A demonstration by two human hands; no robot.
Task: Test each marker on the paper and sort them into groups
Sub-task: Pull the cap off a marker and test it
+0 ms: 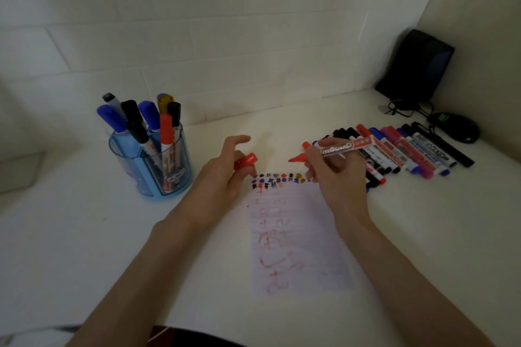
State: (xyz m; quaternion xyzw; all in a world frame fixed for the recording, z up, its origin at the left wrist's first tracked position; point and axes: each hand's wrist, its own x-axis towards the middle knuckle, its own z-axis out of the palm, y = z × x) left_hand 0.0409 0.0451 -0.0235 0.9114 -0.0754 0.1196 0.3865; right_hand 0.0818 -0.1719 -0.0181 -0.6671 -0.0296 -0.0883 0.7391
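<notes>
Left hand [222, 175]: fingers curled round red cap [246, 161], frame centre | Right hand [335, 177]: pinching uncapped red whiteboard marker [338, 147] | paper [296, 234]: lower centre

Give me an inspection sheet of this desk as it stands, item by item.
Surface: white desk, dimly lit.
Job's things: paper with rows of test marks at its far edge; blue holder of capped markers; row of markers lying at right.
Clutter: black speaker, black mouse.
Hands: left hand holds a red cap; right hand holds an uncapped whiteboard marker.
Cables: black cords bunched by the speaker.
Surroundings: tiled wall behind.
</notes>
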